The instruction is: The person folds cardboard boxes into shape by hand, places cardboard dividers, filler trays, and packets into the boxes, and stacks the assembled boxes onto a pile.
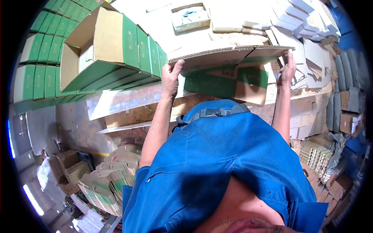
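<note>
Now, left hand [170, 79]: pinching the left end of a brown-and-green corrugated cardboard sheet [229, 73], thumb over the edge.
Right hand [286, 70]: pinching that same sheet at its right end, a finger pointing up past the corner.
Sheet: stretched right between the two hands, top edge gently curved, green-and-brown panels hanging below it.
Big box: a brown cardboard box with green sides [97, 73], mouth open, there to the left hand's left.
Stacks: rows of green rectangular cartons [44, 81], well left of both hands.
Bench [233, 38]: sunlit, beyond the hands, carrying a shallow brown cardboard tray [192, 27].
</note>
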